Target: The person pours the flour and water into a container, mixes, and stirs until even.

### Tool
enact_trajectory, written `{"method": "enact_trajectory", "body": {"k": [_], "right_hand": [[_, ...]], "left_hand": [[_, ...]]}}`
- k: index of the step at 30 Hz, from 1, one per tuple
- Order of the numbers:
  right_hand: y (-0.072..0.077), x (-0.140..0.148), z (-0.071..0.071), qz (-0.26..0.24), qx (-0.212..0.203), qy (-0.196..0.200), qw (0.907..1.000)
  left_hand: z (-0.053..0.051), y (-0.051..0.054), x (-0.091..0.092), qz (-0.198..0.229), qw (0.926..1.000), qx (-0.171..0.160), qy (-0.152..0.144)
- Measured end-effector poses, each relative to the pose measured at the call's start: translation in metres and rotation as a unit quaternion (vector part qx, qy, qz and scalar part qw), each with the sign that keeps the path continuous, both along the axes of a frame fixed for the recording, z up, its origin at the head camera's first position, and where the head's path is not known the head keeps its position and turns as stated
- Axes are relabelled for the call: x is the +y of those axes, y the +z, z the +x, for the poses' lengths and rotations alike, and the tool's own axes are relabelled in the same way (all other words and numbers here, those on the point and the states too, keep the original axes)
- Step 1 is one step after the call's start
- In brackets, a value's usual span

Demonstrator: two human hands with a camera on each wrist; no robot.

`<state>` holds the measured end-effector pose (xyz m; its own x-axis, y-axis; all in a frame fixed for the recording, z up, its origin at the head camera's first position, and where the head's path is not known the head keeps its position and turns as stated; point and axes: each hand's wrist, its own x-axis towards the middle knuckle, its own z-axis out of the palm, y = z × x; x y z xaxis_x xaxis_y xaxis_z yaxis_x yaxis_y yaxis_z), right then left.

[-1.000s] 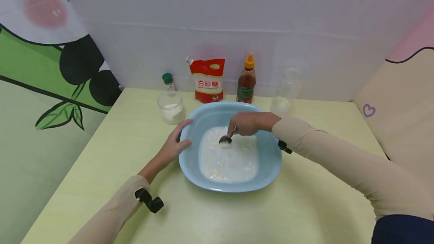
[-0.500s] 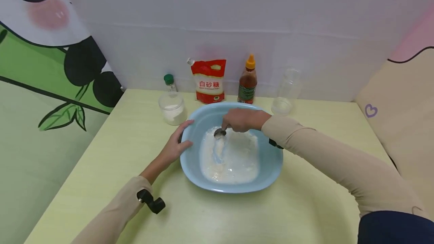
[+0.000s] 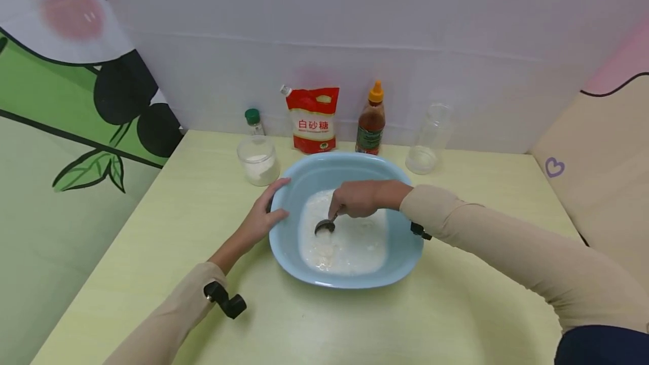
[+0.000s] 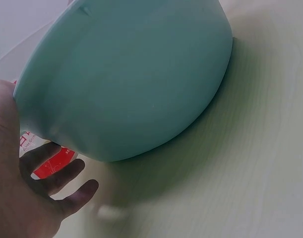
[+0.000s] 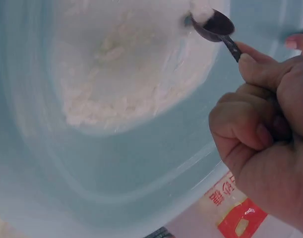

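Only the left wrist view showed three splayed fingers (image 4: 78,197). The left hand (image 3: 257,219) held the basin (image 3: 286,241); the curled right hand (image 3: 361,198) pinched a spoon (image 3: 325,225).

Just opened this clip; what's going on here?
A person's right hand holds a spoon inside a light-blue basin, down at a whitish mixture. The left hand holds the basin by its rim. The mixture looks wet, with some lumps showing. Behind the basin stand a red pouch and an orange-capped bottle.
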<state>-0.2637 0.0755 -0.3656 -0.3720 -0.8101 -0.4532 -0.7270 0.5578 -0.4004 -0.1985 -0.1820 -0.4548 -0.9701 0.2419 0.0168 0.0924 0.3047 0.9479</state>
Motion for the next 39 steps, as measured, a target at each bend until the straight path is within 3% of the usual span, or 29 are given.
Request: {"method": "enact_trajectory", "body": {"k": [3,6,10,13,18,21,25,28,31,35,39], "right_hand": [[0.001,0.0,-0.009,0.0,0.048,-0.007,0.9988],[0.002,0.005,-0.023,0.015,0.085,-0.039,0.9955],[0.001,0.013,-0.033,0.026,0.078,-0.068,0.9943],[0.0,0.013,-0.027,0.013,0.054,-0.057,0.9968],[-0.002,0.002,-0.003,0.003,-0.002,-0.022,0.9998],[-0.001,-0.004,0.005,0.006,-0.007,-0.013,0.9999],[0.002,-0.007,-0.001,0.011,0.071,-0.005,0.9974],[0.005,-0.007,-0.011,0.029,0.142,0.01,0.9894],[0.007,-0.003,-0.022,0.053,0.17,0.002,0.9839],[0.01,0.009,-0.03,0.084,0.153,-0.036,0.984],[0.011,0.019,-0.031,0.081,0.11,-0.043,0.9896]], "left_hand": [[-0.002,-0.001,0.0,0.001,1.0,0.001,0.001],[-0.003,-0.003,0.001,-0.001,1.0,0.003,0.001],[-0.002,-0.004,0.002,0.001,1.0,0.001,0.0],[-0.001,-0.003,0.001,0.003,1.0,-0.002,0.002],[0.0,-0.001,0.0,0.0,1.0,-0.003,-0.001],[0.0,-0.001,-0.001,-0.002,1.0,0.0,-0.002],[0.0,-0.002,-0.001,-0.001,1.0,0.001,0.002],[0.0,-0.003,0.0,0.002,1.0,-0.001,0.003],[-0.001,-0.004,0.001,0.006,1.0,-0.001,0.0],[-0.002,-0.004,0.001,0.007,1.0,-0.004,0.0],[-0.002,-0.004,0.0,0.003,1.0,-0.005,0.004]]}}
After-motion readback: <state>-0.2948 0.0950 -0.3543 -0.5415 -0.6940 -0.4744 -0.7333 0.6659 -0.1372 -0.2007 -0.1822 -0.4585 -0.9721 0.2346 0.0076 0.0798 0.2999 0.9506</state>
